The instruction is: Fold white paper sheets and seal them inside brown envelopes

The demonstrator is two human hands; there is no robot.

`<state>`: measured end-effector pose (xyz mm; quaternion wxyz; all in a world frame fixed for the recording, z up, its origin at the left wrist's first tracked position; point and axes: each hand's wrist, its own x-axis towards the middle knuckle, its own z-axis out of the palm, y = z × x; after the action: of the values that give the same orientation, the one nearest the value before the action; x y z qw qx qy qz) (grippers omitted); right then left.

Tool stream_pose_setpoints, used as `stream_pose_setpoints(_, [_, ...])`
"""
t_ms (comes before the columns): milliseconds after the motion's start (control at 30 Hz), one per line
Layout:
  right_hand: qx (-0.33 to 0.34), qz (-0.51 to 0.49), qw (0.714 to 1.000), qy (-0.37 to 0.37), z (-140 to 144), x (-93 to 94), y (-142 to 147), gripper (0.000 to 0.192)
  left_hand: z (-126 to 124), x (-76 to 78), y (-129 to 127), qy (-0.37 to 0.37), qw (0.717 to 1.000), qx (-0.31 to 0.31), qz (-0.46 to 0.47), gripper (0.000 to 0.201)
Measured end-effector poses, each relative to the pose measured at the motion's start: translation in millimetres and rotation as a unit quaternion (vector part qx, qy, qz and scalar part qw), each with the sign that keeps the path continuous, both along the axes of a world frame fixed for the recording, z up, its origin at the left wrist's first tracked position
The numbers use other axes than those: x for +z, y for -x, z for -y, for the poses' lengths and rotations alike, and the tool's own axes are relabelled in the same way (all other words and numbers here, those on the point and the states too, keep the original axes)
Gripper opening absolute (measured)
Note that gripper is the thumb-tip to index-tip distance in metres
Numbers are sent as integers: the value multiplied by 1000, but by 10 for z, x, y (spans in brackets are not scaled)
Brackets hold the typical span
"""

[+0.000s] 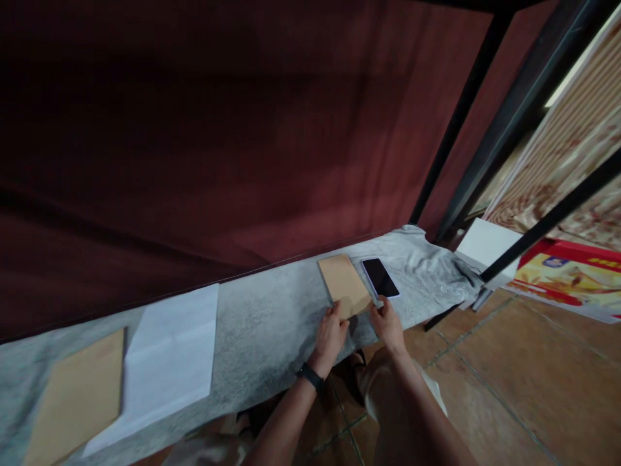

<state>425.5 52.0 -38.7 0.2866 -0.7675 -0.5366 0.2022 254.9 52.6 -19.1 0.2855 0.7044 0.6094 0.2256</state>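
My long bench [272,323] has a grey cloth on it. Near its right end lie a brown envelope [344,285] and a dark phone [380,277], side by side. Toward the left end lie a white paper [169,356] and another brown envelope [77,395].

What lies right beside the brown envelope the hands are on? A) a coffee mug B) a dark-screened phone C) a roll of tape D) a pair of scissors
B: a phone with a dark screen lies on the grey cloth just right of the brown envelope, whose near edge the left hand and right hand touch.
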Motion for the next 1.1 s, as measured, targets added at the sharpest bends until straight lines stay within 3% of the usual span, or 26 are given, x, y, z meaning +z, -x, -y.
stream_pose_setpoints(100, [-1,-41,997,-60,66,20,165,51,137,-20,127,2,1000,-8,29,60])
stream_pose_setpoints(233, [148,-123,975,-108,127,20,583,43,388,-82,447,-25,999,-3,41,55])
stream_pose_setpoints(333, [233,-128,956,-121,184,-41,935,37,578,-140,817,-40,998,43,15,52])
stream_pose_setpoints(467, [306,-21,940,-148,293,-242,1279,43,775,-157,1478,-53,986,150,-49,52])
stream_pose_setpoints(600, [303,128,928,-176,383,-533,1432,43,961,-62,2164,-60,955,257,-138,52])
stream_pose_setpoints(700, [306,179,914,-196,411,-723,1461,44,1157,-21,2535,-38,924,307,-226,58])
stream_pose_setpoints(767, [302,196,908,-215,418,-812,1466,45,1294,-26,2689,-15,910,311,-274,60])
stream_pose_setpoints(867, [299,210,900,-240,422,-878,1474,45,1432,-12,2811,11,912,278,-303,56])
stream_pose_setpoints(967, [294,215,898,-246,419,-870,1479,44,1453,72,2865,24,920,240,-309,50])
stream_pose_setpoints(1100, [299,212,903,-225,371,-813,1464,44,1418,182,2900,23,924,234,-300,45])
